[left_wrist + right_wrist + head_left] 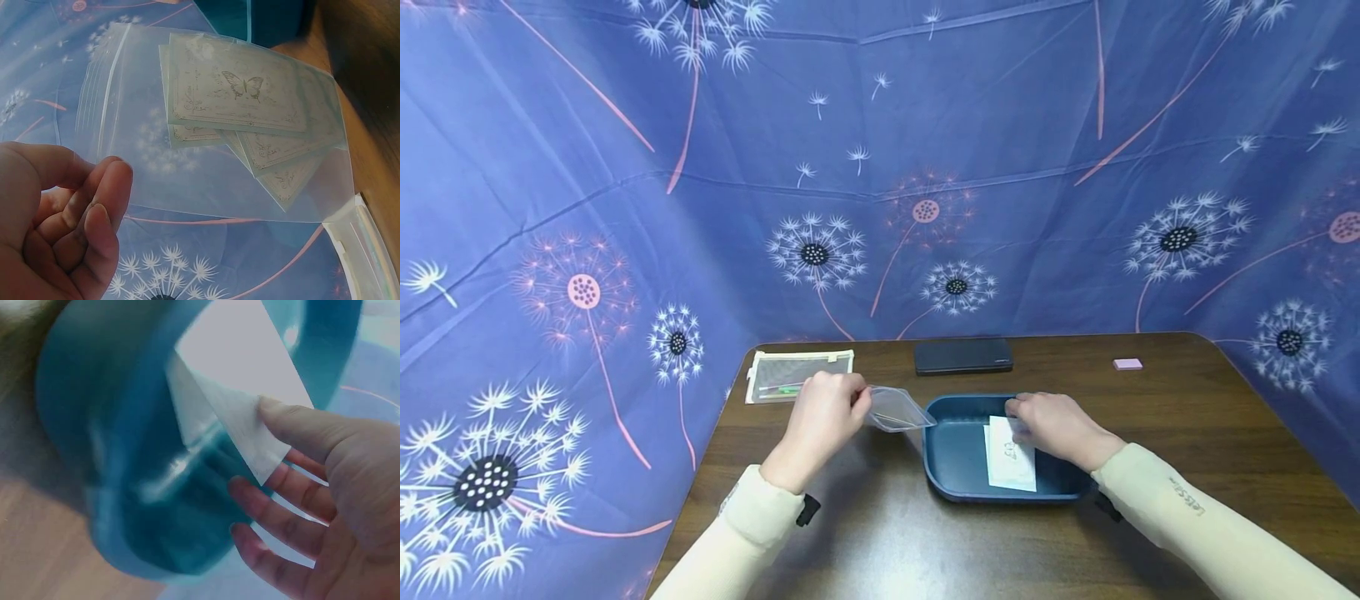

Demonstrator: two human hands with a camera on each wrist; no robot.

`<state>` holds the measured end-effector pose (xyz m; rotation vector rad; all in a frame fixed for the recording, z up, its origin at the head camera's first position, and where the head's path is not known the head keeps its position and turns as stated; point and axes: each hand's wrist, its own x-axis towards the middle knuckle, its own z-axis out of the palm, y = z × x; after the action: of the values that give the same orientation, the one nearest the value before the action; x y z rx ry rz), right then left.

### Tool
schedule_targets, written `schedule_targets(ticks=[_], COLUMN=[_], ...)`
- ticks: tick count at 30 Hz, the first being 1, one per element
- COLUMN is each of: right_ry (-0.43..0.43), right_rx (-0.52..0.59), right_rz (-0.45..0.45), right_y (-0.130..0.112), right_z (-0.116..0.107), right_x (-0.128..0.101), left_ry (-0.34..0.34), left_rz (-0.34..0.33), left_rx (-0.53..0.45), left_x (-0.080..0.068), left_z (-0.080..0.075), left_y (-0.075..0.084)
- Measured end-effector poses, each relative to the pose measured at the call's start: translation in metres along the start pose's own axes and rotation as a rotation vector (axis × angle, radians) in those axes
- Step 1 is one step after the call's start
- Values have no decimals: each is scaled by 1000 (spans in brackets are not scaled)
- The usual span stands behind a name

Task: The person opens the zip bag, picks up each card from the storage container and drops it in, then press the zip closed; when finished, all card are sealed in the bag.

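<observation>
My left hand (829, 408) pinches a clear zip bag (897, 410) by its zip end, left of the blue-green tray (953, 467). Inside the bag, in the left wrist view, several pale printed cards (244, 87) overlap, the uppermost with a butterfly. Over the tray, my right hand (1063, 427) holds a white card (1011, 467) between thumb and fingers. Dark marks, too small to read, show on that card's face in the head view. Behind it, the right wrist view shows a second white card (189, 415), partly hidden, within the tray.
A mesh zip pouch (805, 368) with cream edging and a green item inside lies at the back left of the wooden table (887, 537). Behind the tray is a flat black case (962, 357). A small pink block (1127, 364) lies back right. Blue dandelion-print cloth (1037, 208) hangs around the table.
</observation>
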<state>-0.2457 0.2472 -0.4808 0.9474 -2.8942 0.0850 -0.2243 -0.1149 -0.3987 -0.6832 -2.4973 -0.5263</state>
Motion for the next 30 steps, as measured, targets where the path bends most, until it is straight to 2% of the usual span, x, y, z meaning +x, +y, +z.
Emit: schedule_targets(ticks=[4,11,15,22,30], right_ry=[38,9,48,209,486], right_rx=[51,154,173,177,229], right_rz=[9,76,83,61,-36], right_y=[-1,-7,-10,-19,-37], right_z=[-12,-30,-40,-64,-96], right_x=[-2,-6,-6,-5,3], left_ry=[10,26,15,6,18], left_rz=[2,18,16,14,16], left_rx=[-1,-14,-9,-1,1], left_x=[0,-1,0,0,1], left_z=[1,3,3,3,2], left_y=[0,-2,-1,-2,-3])
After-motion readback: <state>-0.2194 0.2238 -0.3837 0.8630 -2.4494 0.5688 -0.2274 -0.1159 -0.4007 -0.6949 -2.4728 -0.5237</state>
